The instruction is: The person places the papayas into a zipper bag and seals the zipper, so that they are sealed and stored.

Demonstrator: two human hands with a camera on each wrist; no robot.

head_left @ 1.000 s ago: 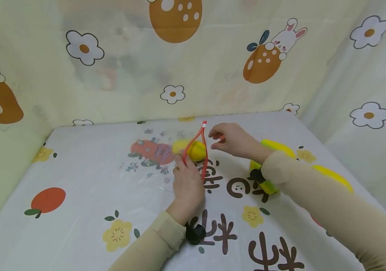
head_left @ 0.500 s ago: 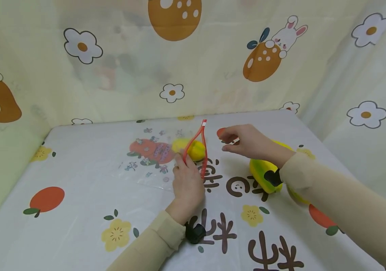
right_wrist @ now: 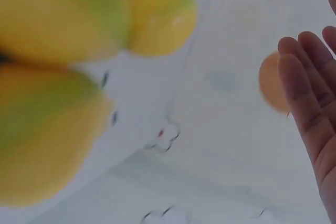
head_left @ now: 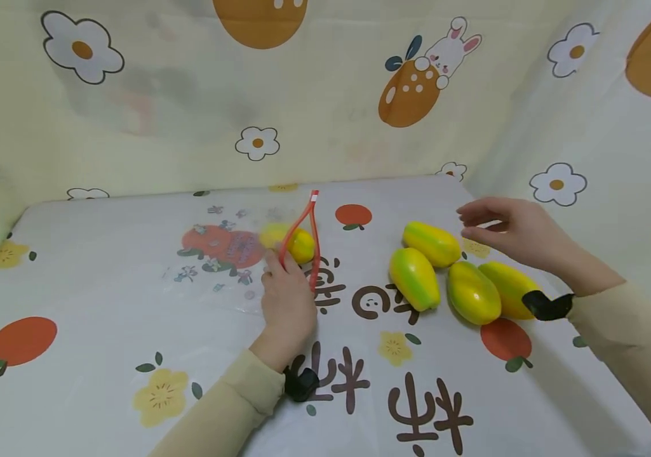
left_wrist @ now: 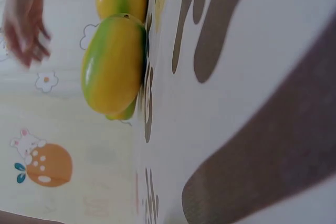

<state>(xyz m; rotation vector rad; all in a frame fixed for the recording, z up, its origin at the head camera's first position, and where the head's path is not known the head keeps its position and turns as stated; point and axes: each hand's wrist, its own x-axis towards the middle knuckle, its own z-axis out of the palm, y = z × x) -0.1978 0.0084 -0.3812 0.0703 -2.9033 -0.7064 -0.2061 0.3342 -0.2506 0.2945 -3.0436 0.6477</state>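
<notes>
In the head view my left hand (head_left: 289,304) pinches the red-edged mouth (head_left: 315,244) of a clear, printed plastic bag (head_left: 223,254) lying on the table. The mouth stands apart in a pointed loop. A yellow fruit (head_left: 302,246) lies inside, partly seen through the film. My right hand (head_left: 514,235) hovers above the right side of the table, fingers relaxed, holding nothing; the right wrist view shows its fingers (right_wrist: 302,85) extended. Beneath and left of it lie several yellow-green papayas (head_left: 414,279), close together. The left wrist view shows papayas (left_wrist: 113,64) but not the left hand's fingers.
A white patterned cloth covers the table (head_left: 102,273), with printed fruit, flowers and characters. A cream patterned curtain (head_left: 176,127) hangs behind the far edge and along the sides. Black wrist bands (head_left: 301,385) sit on both wrists.
My right hand has moved away from the bag mouth to the right, past the papayas, which now show more fully. The left hand keeps its hold on the bag. The head view has shifted rightward.
</notes>
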